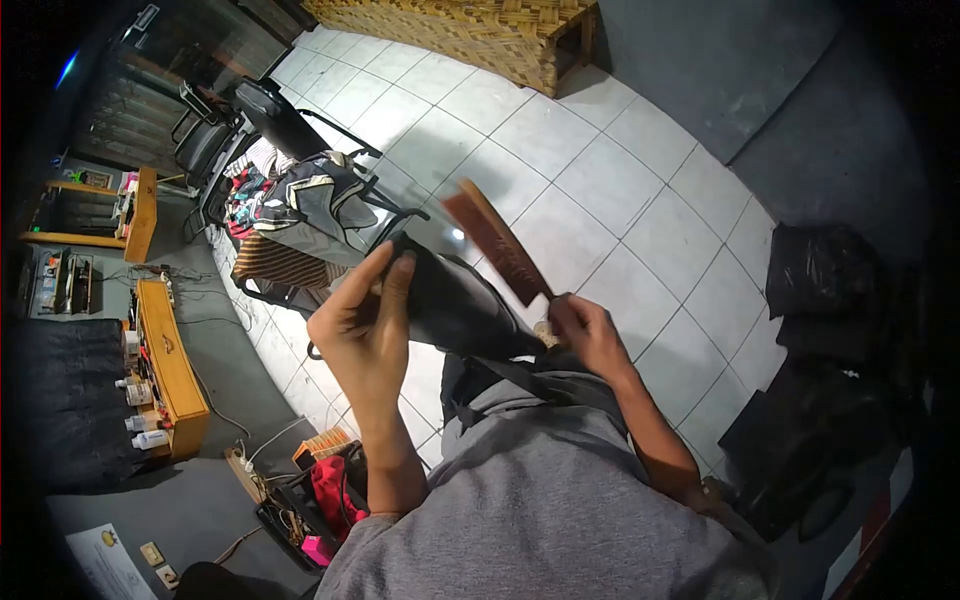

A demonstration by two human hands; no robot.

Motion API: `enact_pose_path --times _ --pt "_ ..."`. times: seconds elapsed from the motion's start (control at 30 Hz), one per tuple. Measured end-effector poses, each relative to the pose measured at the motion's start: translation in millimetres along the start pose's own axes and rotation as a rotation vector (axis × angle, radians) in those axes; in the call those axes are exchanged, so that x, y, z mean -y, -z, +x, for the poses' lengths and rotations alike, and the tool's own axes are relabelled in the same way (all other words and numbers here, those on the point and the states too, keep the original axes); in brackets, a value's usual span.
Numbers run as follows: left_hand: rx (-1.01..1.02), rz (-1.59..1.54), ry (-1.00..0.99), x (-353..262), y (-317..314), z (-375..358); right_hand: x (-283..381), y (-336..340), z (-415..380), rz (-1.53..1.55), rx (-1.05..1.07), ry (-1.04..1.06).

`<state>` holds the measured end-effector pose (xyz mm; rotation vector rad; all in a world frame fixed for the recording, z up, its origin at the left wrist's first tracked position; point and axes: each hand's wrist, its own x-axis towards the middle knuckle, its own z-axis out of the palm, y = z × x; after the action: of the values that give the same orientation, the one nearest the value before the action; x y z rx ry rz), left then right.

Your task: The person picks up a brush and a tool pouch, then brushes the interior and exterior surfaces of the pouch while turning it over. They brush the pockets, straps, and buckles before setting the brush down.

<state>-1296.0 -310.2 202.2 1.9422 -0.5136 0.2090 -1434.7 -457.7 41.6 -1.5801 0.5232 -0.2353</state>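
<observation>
Brush (495, 245) gripped by its handle now, R hand (590, 335) closed round it, head tilted up & away over the tiles (640, 270). Black cloth (450, 305) pinched near its top by L hand (370, 300), thumb & fingertips drawn tog., brush held apart, just R of cloth. Clothes (300, 195) seen piled beyond, w/ shelf (172, 365) fixed far L.

The right fingers (590, 325) partly hide the brown tool (502, 252), and its far end is blurred
</observation>
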Motion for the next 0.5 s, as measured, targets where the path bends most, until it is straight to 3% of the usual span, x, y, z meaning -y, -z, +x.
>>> enact_pose_path --times 0.03,0.07,0.17,0.27,0.3,0.33,0.37,0.4,0.43,0.5 --pt "0.009 -0.002 -0.002 -0.9 -2.1 0.7 36.6 -4.9 -4.6 0.157 0.126 -0.01" --pt "0.019 -0.073 -0.017 -2.4 -4.1 0.9 55.7 -9.5 -9.6 0.126 0.171 0.091" --pt "-0.01 -0.178 -0.033 -9.2 -1.8 2.8 66.6 -17.1 -9.7 -0.052 0.022 0.181" --pt "-0.099 -0.136 -0.042 -17.3 9.6 7.4 -14.6 -4.2 7.9 -0.211 -0.078 0.0" --pt "-0.157 -0.26 -0.021 -19.7 10.3 6.5 -51.3 6.4 12.0 -0.367 -0.097 -0.083" --pt "-0.211 -0.385 0.0 -20.8 11.2 5.6 -116.7 15.3 15.8 -0.415 -0.168 -0.013" --pt "-0.2 -0.388 0.004 -18.0 13.2 1.8 -161.2 27.3 15.4 -0.591 -0.179 -0.23" --pt "-0.198 -0.388 0.001 -15.7 13.5 -0.7 -199.4 40.5 12.7 -0.805 -0.092 -0.484" --pt "-0.211 -0.441 0.038 -13.3 12.6 -2.3 -213.4 49.9 4.5 -0.965 -0.016 -0.546" --pt "-0.182 -0.539 0.098 -6.3 12.8 -3.3 -228.4 53.2 -4.2 -0.949 0.068 -0.609"
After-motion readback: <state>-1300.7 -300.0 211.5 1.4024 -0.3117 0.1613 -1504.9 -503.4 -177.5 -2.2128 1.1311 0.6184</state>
